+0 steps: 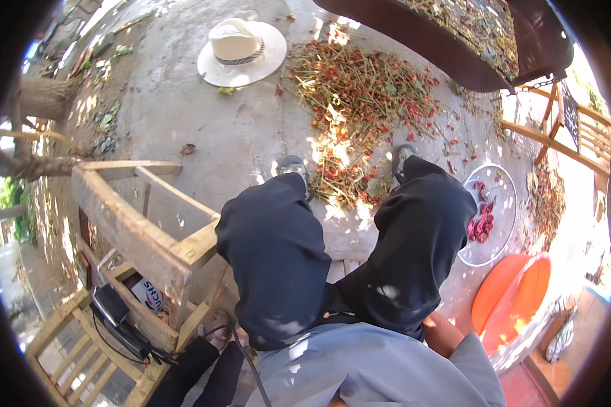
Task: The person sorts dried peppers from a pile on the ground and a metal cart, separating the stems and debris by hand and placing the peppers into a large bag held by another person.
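Note:
My left hand is out of view. Beside my right thigh, part of my right hand or wrist [433, 325] shows below the grey sleeve [471, 358]. Its fingers are hidden by the dark trousers [412, 254], so what it holds or touches cannot be seen. Before me, between and beyond my shoes, a heap of dried stalks with red pods, seemingly peppers [361, 86], covers the concrete ground [224, 132]. At my right knee stands a round white-rimmed container [514, 213] with several dark red pods [482, 224] in it.
An orange plastic basin [504, 295] stands at right. A wooden stool frame [127, 208] and slatted chair [76, 351] flank my left side, a black device [114, 315] with cables between them. A white hat [244, 48] lies ahead; a brown cart [438, 35] holds plant debris.

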The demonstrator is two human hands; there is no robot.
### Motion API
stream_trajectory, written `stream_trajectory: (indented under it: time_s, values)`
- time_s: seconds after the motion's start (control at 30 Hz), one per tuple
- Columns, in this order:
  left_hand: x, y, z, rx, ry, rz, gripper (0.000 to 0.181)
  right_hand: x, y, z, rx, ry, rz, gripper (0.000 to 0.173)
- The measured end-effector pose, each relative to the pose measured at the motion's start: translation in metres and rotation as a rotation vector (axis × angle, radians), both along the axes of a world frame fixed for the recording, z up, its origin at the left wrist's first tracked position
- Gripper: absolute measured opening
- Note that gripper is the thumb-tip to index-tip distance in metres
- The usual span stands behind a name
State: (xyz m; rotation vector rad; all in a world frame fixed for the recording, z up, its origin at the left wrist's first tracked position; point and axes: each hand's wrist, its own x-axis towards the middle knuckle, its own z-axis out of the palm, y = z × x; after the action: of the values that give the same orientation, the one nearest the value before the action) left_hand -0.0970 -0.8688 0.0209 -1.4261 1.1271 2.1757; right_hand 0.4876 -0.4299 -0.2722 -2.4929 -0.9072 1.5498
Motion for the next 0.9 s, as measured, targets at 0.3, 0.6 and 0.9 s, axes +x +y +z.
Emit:
stream_trajectory:
  time_s: [0.3,0.6,0.9]
  values:
    - [-0.039,0.093,-0.086,-0.170,-0.075,-0.161,0.034,-0.007,-0.024,0.032,-0.103,-0.097,-0.101,0.024]
    - [0.039,0.080,-0.160,-0.242,-0.058,-0.232,0.026,-0.007,-0.025,0.025,-0.083,-0.081,0.015,0.024]
    - [0.109,0.108,-0.216,-0.358,0.006,-0.538,0.019,-0.013,-0.051,0.004,0.006,-0.002,0.000,0.023]
